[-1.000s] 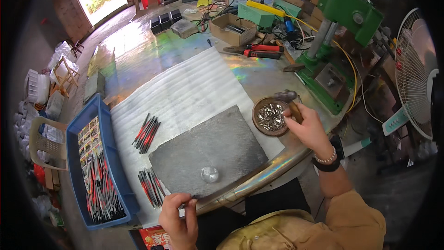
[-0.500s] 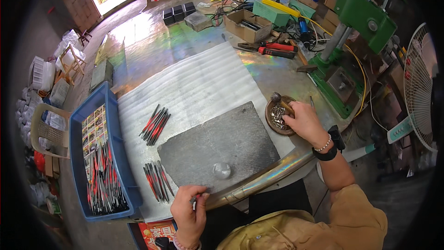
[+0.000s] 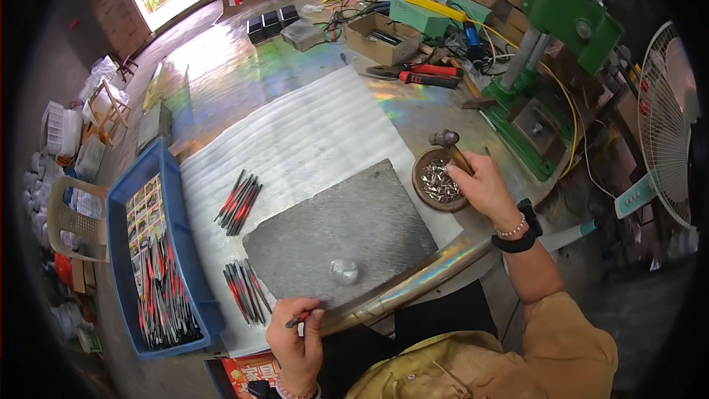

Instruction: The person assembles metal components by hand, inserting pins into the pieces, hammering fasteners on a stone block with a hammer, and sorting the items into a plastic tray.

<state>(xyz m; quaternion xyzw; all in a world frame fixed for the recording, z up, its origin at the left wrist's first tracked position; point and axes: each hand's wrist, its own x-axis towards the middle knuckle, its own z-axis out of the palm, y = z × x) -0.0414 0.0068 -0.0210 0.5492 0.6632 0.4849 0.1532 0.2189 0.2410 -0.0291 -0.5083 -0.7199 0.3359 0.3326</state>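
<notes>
The left hand (image 3: pixel 295 340) pinches a slim red-and-black tool (image 3: pixel 299 319) at the near edge of the worktop (image 3: pixel 244 81), just off the grey stone slab (image 3: pixel 340 240). The right hand (image 3: pixel 486 188) is curled at the rim of a round brown bowl (image 3: pixel 437 179) of small metal pieces, possibly rivets, near the right edge; whether it grips the hammer (image 3: pixel 450 146) beside it is unclear. A blue tray (image 3: pixel 122 207) along the left edge holds many similar tools.
</notes>
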